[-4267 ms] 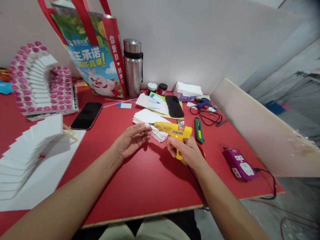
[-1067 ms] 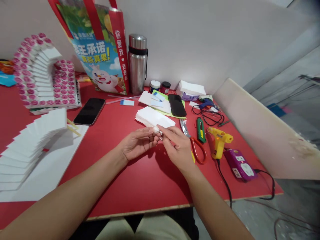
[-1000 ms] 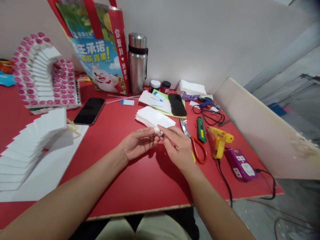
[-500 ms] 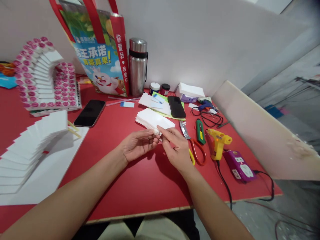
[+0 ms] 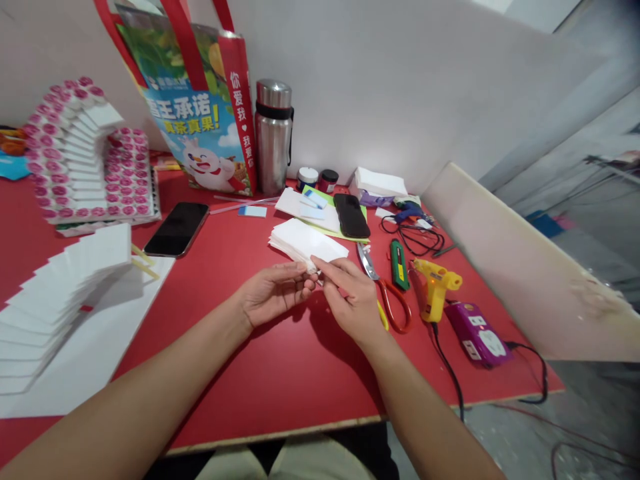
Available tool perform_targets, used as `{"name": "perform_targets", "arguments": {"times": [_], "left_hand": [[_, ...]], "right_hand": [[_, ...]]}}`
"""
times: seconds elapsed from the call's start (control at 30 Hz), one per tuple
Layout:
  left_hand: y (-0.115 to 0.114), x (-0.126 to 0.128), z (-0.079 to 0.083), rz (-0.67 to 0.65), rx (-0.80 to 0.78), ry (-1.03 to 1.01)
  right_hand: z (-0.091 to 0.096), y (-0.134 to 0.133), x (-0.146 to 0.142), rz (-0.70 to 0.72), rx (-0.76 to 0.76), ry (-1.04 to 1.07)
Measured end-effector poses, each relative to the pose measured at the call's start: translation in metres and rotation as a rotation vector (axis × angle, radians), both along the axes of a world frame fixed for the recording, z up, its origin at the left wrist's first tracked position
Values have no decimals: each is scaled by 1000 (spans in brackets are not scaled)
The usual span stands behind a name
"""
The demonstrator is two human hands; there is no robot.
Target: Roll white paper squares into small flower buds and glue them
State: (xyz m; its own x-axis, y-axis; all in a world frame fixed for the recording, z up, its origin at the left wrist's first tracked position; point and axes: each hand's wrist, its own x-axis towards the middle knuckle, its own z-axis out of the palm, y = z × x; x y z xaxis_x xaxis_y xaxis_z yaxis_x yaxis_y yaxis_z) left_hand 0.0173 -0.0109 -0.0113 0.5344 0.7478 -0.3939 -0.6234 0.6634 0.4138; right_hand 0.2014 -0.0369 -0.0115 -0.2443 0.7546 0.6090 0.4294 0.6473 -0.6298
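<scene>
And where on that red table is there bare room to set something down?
Bare red tabletop shows between the left hand, the right hand and the near edge; another patch lies between the left-side phone and white card stack. It's crowded right of the right hand: scissors, green cutter, yellow glue gun, purple socket box.

Bare forearms [image 5: 165, 373], bare hands [image 5: 353, 293], pale cream clothing [image 5: 320, 460], black cloth [image 5: 373, 448] alongside

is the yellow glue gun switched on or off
Apparently on: an orange light glows on the glue gun. The switch position itself I cannot tell.
</scene>
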Motion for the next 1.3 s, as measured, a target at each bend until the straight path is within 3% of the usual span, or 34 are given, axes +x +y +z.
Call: {"name": "perform_targets", "arguments": {"times": [0.33, 0.5, 0.67, 0.83, 0.93, 1.03, 1.3], "left_hand": [[-1, 2, -5, -14, 47, -11], [-1, 2, -7, -37, 61, -14], [-1, 3, -8, -34, 73, -13], [-1, 0, -7, -40, 141, -73], [0, -1, -7, -24, 175, -72], [1, -1, -7, -4, 204, -38], [1, 4, -4, 73, 239, 53]], "right_hand": [[1, 0, 6, -52, 114, -188], [0, 0, 8, -46, 94, -204], [0, 0, 5, 4, -31, -61], [5, 1, 3, 72, -403, 283], [5, 2, 3, 112, -525, 445], [6, 2, 2, 118, -537, 474], [14, -3, -2, 35, -411, 306]]}}
